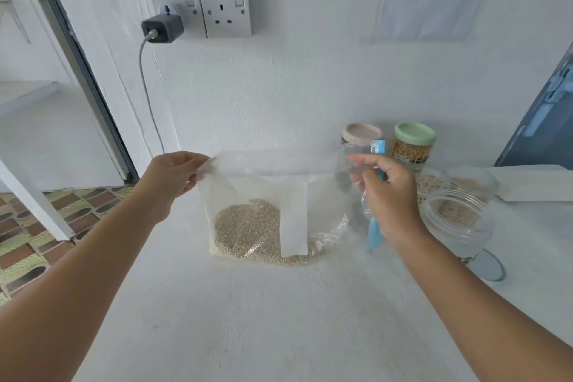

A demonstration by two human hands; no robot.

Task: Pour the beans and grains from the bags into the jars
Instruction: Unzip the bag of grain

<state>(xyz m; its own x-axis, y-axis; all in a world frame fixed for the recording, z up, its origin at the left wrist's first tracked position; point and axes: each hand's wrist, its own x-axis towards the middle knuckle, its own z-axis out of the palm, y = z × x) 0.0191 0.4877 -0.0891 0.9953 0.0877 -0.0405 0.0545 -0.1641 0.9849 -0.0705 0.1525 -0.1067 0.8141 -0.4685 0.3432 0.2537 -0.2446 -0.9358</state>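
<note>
A clear plastic bag (248, 189) stands on the white counter, its bottom filled with small pale grains (245, 229). My left hand (173, 177) pinches the bag's top left corner. My right hand (387, 192) grips the top right corner together with a blue bag clip (379, 149). To the right an open clear jar (459, 220) lies tilted, with some pale grains inside. Behind the bag stand a jar with a beige lid (361, 133) and a green-lidded jar (414, 146) of yellow kernels.
The white counter (263, 319) runs to a white wall with a double socket (228, 9) and a plugged-in grey charger (162, 28) with its cable hanging down. A clear lid (490, 267) lies by the open jar. Patterned floor tiles (37, 226) show at left.
</note>
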